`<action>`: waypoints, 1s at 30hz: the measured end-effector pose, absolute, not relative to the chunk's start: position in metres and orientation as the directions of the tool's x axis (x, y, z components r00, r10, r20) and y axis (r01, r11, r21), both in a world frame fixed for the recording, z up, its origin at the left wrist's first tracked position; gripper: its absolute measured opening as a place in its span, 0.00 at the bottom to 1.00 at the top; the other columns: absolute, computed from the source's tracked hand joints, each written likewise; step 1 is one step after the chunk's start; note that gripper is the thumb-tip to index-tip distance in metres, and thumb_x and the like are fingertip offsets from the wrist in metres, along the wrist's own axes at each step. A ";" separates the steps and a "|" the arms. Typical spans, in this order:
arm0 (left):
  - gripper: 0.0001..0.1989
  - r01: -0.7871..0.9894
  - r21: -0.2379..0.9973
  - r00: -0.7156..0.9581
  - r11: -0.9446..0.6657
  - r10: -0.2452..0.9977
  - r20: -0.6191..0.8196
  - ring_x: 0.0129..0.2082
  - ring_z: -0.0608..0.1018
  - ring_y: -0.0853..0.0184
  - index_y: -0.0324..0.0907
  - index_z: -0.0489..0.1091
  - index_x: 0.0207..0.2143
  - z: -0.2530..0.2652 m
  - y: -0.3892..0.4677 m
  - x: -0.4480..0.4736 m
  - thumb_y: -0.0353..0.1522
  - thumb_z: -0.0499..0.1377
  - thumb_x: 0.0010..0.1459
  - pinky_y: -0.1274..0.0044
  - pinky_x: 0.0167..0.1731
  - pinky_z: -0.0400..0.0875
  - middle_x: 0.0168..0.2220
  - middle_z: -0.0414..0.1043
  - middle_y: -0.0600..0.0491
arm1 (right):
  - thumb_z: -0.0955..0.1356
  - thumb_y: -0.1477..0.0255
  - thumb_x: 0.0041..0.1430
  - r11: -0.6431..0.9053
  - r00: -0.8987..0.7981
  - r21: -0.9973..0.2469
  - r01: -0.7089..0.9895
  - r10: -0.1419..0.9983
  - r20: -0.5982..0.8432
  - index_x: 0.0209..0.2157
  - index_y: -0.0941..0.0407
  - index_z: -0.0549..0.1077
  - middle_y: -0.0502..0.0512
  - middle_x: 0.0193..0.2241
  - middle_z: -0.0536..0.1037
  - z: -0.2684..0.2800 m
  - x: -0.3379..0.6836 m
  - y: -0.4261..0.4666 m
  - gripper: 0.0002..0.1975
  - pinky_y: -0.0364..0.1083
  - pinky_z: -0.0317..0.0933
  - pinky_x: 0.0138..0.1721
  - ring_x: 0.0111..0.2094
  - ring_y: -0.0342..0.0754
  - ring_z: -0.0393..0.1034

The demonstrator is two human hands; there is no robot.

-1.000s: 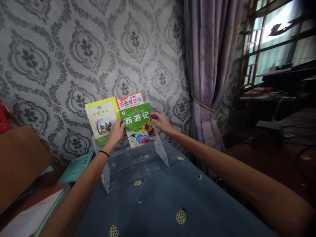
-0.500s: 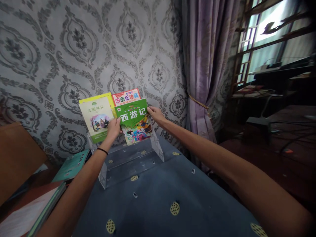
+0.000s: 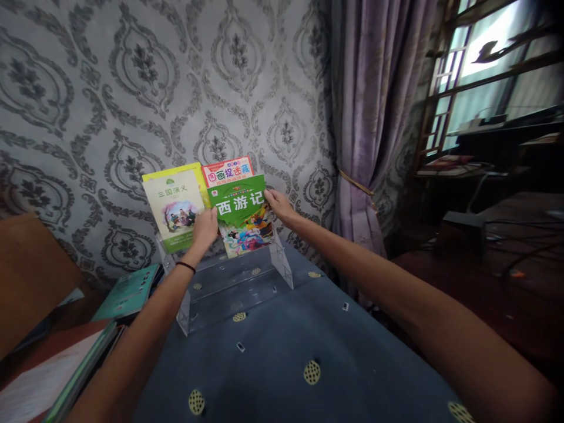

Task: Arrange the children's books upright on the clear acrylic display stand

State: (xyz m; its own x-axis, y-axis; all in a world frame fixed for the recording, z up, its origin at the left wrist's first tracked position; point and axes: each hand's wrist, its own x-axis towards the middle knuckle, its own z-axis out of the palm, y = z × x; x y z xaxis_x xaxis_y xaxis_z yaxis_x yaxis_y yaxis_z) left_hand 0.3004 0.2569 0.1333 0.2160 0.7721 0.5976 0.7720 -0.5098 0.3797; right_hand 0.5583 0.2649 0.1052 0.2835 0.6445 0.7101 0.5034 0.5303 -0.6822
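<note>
A green picture book (image 3: pixel 242 217) with white Chinese title characters stands tilted back in a clear acrylic stand (image 3: pixel 281 261). My left hand (image 3: pixel 205 228) grips its left edge, and my right hand (image 3: pixel 279 205) pinches its upper right edge. Left of it leans a pale green book (image 3: pixel 171 205) with a drawing of figures under a pink tree. A yellow book (image 3: pixel 194 168) shows behind that one. Behind the green picture book rises a red-bordered book (image 3: pixel 227 170) with colourful characters. My left fingertips are partly hidden.
The stand is on a dark blue cloth (image 3: pixel 264 376) with a pineapple-like print. To the left lie a teal book (image 3: pixel 127 291), papers (image 3: pixel 53 376) and a brown board (image 3: pixel 35 276). A purple curtain (image 3: pixel 374 117) hangs at the right of the patterned wall (image 3: pixel 176 70).
The view has shifted very slightly. Both hands keep their hold on the green picture book, which shows hardly any movement in the stand.
</note>
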 end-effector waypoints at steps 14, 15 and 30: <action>0.14 0.778 0.362 0.229 -0.514 0.768 0.599 0.36 0.82 0.58 0.43 0.69 0.43 0.137 0.255 0.296 0.39 0.46 0.70 0.73 0.38 0.68 0.31 0.79 0.47 | 0.62 0.52 0.61 0.474 0.359 -0.659 0.584 0.577 0.734 0.20 0.52 0.59 0.47 0.19 0.61 0.105 0.550 0.257 0.23 0.45 0.51 0.29 0.26 0.46 0.57; 0.14 0.781 0.357 0.233 -0.512 0.770 0.595 0.36 0.82 0.59 0.44 0.69 0.43 0.137 0.254 0.296 0.39 0.46 0.70 0.73 0.38 0.68 0.32 0.79 0.48 | 0.62 0.53 0.60 0.472 0.365 -0.660 0.585 0.574 0.733 0.20 0.53 0.60 0.47 0.19 0.62 0.105 0.550 0.256 0.22 0.45 0.51 0.29 0.26 0.46 0.58; 0.13 0.860 0.253 0.235 -0.443 0.784 0.574 0.37 0.81 0.60 0.44 0.70 0.42 0.141 0.239 0.287 0.38 0.47 0.70 0.73 0.39 0.68 0.34 0.79 0.47 | 0.67 0.51 0.53 0.579 0.399 -0.697 0.424 0.572 0.717 0.29 0.54 0.72 0.51 0.28 0.76 0.116 0.538 0.264 0.19 0.46 0.62 0.35 0.32 0.50 0.68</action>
